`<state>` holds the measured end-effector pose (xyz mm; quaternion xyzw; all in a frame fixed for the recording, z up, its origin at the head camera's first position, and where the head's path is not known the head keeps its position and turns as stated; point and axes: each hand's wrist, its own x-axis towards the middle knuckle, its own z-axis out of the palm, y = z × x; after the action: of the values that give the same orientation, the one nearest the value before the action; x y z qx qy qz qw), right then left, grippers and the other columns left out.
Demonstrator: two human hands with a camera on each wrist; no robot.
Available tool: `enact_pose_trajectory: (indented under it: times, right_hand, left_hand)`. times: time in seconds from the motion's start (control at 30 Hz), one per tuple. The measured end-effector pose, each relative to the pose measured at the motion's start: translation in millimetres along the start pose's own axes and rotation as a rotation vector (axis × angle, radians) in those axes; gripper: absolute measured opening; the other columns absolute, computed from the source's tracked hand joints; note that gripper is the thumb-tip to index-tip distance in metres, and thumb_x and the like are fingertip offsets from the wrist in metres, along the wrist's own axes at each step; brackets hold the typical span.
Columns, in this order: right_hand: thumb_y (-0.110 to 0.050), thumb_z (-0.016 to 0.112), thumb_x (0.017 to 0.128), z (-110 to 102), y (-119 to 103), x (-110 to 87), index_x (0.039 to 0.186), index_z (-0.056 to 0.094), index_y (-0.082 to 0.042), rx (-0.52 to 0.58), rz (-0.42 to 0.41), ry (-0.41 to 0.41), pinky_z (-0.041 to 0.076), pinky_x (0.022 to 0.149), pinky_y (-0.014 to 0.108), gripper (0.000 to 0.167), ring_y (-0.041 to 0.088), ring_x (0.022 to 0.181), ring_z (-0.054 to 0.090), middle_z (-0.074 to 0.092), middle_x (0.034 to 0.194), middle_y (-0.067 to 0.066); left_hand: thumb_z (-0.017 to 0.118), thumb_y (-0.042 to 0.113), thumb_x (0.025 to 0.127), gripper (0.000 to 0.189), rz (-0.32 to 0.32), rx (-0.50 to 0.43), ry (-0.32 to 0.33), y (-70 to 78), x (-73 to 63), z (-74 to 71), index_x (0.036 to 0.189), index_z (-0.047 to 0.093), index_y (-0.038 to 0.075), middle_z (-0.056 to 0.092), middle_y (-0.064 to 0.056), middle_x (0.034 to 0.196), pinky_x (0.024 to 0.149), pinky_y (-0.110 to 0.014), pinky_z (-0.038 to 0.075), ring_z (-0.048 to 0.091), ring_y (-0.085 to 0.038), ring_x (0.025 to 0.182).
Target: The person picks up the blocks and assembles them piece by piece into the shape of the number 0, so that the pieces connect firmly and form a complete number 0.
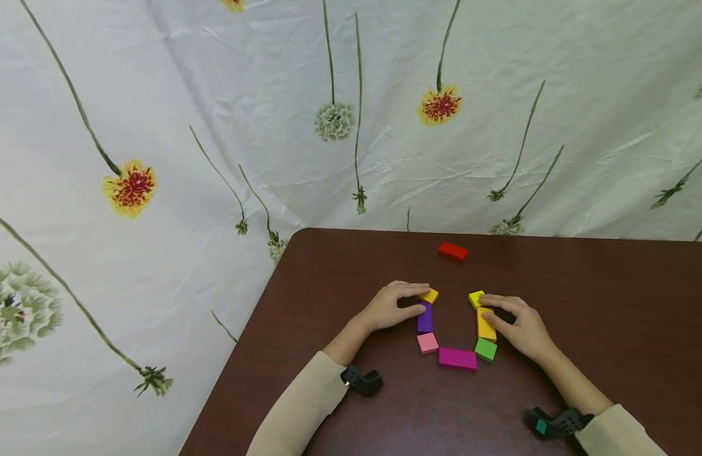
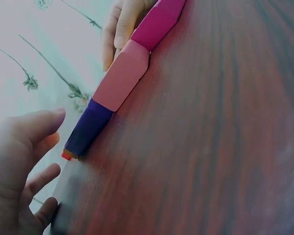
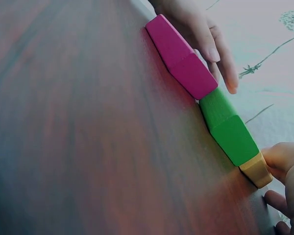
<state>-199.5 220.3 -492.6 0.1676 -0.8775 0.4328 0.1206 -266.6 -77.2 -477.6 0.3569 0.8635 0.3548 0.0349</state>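
Colored blocks form a U on the table, its opening facing the far edge. My left hand (image 1: 387, 307) lies along the left side, index fingertip at a small orange-yellow block (image 1: 430, 296) and thumb at the purple block (image 1: 425, 320). On the right side, my right hand (image 1: 521, 326) has fingertips on a yellow block (image 1: 475, 299) and its thumb at the longer yellow block (image 1: 485, 325). Nearer me are a pink block (image 1: 427, 343), a magenta block (image 1: 457, 358) and a green block (image 1: 485, 349). Both hands have loosely extended fingers.
Beyond the U, a red block (image 1: 453, 251) lies by itself near the far edge of the dark brown table (image 1: 613, 285). A pale cloth with flower prints (image 1: 385, 158) hangs behind the table and along its left side.
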Motion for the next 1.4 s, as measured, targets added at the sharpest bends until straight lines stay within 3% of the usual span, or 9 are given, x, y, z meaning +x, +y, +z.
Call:
enact_pose_trajectory:
  times: [0.13,0.57,0.73,0.8,0.9,1.0,1.07,1.23,1.4]
  right_hand:
    - [-0.014,0.068,0.092,0,0,-0.1,0.118,0.070,-0.005,0.002,0.001,0.001,0.038,0.092,0.059,0.028,0.024,0.111,0.048,0.063,0.126,0.015]
    - [-0.014,0.067,0.093,0,-2,-0.3,0.118,0.070,-0.004,0.007,0.008,-0.003,0.038,0.092,0.060,0.028,0.029,0.113,0.049,0.063,0.126,0.016]
    - [-0.018,0.067,0.094,-2,-4,-0.6,0.122,0.068,-0.005,0.047,0.057,0.011,0.037,0.093,0.060,0.031,0.024,0.114,0.047,0.062,0.128,0.016]
    - [-0.021,0.066,0.095,-4,-4,1.1,0.124,0.067,-0.005,0.058,0.081,0.014,0.038,0.094,0.056,0.034,0.019,0.115,0.048,0.061,0.129,0.015]
    - [-0.020,0.065,0.096,-8,-2,8.2,0.127,0.065,-0.004,0.066,0.089,0.007,0.044,0.094,0.038,0.035,0.009,0.114,0.050,0.061,0.130,0.015]
    - [-0.021,0.062,0.097,-12,-2,21.9,0.128,0.063,-0.002,0.062,0.102,-0.009,0.045,0.086,0.024,0.036,0.013,0.111,0.053,0.060,0.129,0.018]
    - [-0.022,0.061,0.098,-15,-2,34.2,0.129,0.061,0.000,0.068,0.124,-0.020,0.046,0.087,0.028,0.038,0.024,0.111,0.053,0.059,0.127,0.021]
    - [-0.026,0.060,0.098,-18,-7,66.4,0.131,0.058,0.002,0.067,0.175,-0.042,0.041,0.092,0.057,0.043,0.041,0.114,0.048,0.056,0.122,0.027]
    - [-0.028,0.061,0.098,-11,-8,94.3,0.134,0.056,0.001,0.024,0.228,-0.078,0.038,0.095,0.061,0.046,0.045,0.121,0.044,0.051,0.132,0.029]
  left_hand:
    - [0.068,0.027,0.093,0.043,-0.010,-0.004,0.025,-0.8,-2.2,2.9,0.134,0.062,0.015,0.057,0.004,0.137,0.104,-0.035,0.037,0.048,-0.018,0.125]
    - [0.070,0.024,0.091,0.040,0.044,0.051,0.019,-3.3,-2.9,4.5,0.129,0.066,0.013,0.059,0.004,0.134,0.104,-0.032,0.037,0.051,-0.019,0.123]
    - [0.070,0.025,0.091,0.040,0.048,0.063,0.020,-2.9,-3.0,4.6,0.129,0.066,0.013,0.059,0.004,0.134,0.104,-0.031,0.037,0.051,-0.019,0.123]
    - [0.070,0.025,0.091,0.040,0.049,0.067,0.021,-3.0,-2.7,4.9,0.129,0.066,0.013,0.059,0.004,0.134,0.104,-0.030,0.037,0.051,-0.018,0.123]
    - [0.069,0.026,0.092,0.040,0.051,0.073,0.021,-2.8,-2.1,5.4,0.129,0.066,0.013,0.059,0.004,0.134,0.104,-0.030,0.037,0.051,-0.017,0.123]
    - [0.069,0.026,0.092,0.039,0.052,0.071,0.020,-2.4,-2.4,5.4,0.129,0.066,0.013,0.059,0.003,0.134,0.104,-0.030,0.036,0.051,-0.017,0.123]
    - [0.069,0.026,0.092,0.039,0.053,0.067,0.020,-2.5,-2.7,4.9,0.129,0.066,0.013,0.059,0.003,0.134,0.104,-0.030,0.037,0.051,-0.017,0.123]
    - [0.069,0.025,0.092,0.039,0.066,0.057,0.017,-3.6,-2.7,5.4,0.128,0.066,0.013,0.059,0.003,0.135,0.104,-0.029,0.036,0.051,-0.016,0.123]
    - [0.069,0.025,0.091,0.039,0.072,0.061,0.024,-4.3,-2.8,5.8,0.128,0.067,0.012,0.060,0.003,0.134,0.104,-0.028,0.036,0.052,-0.016,0.123]
